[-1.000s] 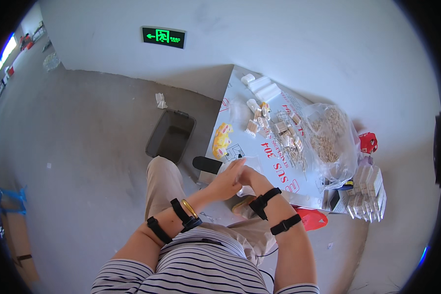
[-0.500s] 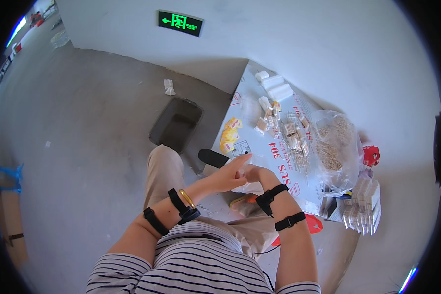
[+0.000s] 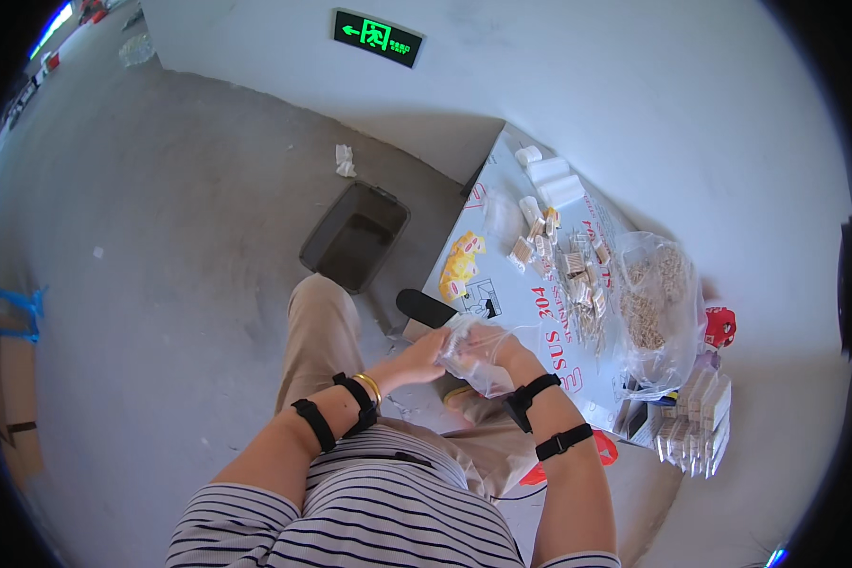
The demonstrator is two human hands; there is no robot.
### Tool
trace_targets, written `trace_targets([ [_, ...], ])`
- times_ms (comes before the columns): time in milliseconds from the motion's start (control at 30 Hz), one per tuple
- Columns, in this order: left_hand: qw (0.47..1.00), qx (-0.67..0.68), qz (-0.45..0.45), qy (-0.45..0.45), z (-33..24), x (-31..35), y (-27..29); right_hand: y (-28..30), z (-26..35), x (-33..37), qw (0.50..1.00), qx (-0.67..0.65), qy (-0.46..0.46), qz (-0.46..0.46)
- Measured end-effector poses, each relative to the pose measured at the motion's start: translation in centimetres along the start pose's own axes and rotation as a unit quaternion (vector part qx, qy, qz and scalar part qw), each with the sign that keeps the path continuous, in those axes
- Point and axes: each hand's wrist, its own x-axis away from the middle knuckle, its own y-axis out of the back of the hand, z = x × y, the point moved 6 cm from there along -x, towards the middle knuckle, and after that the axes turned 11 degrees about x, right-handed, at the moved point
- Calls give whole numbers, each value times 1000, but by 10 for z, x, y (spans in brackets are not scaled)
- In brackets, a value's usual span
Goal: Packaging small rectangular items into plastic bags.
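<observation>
Over the table's near-left edge, a clear plastic bag (image 3: pixel 483 371) is stretched between my two hands. My left hand (image 3: pixel 424 358) is closed on its left side, fingers bunched at the film. My right hand (image 3: pixel 504 348) has the other side; its fingers show only dimly through the plastic, so their exact grip is hard to make out. Nothing can be made out inside the bag. Nearest to my hands on the table lie yellow printed labels (image 3: pixel 462 265) and a black rounded-end object (image 3: pixel 424 308) jutting past the edge.
The metal-topped table (image 3: pixel 521 312) bears small bundles of thin sticks like cotton swabs (image 3: pixel 577 275), white rolls (image 3: pixel 560 189) and a big clear bag of loose sticks (image 3: pixel 646 317). Stacked packs (image 3: pixel 699 417) stand at the right edge. A dark bin (image 3: pixel 355 237) is on the floor, left.
My hands, close together before, have moved apart, the left drawing back toward me. The plastic bag now shows spread between them. The whole view has shifted slightly.
</observation>
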Motion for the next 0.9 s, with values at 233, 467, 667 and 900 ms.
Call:
trace_targets([
  [233,1000,-26,-3,-12,2,10,-20,13,35,20,975,173,115,-83],
  [467,998,31,-11,50,11,-2,-24,69,47,82,984,30,84,-152],
  [667,952,291,28,90,-7,-9,-2,65,-59,172,775,-572,-131,-234],
  [900,861,383,-54,331,10,-32,2,-93,-35,66,414,-884,-83,-198],
])
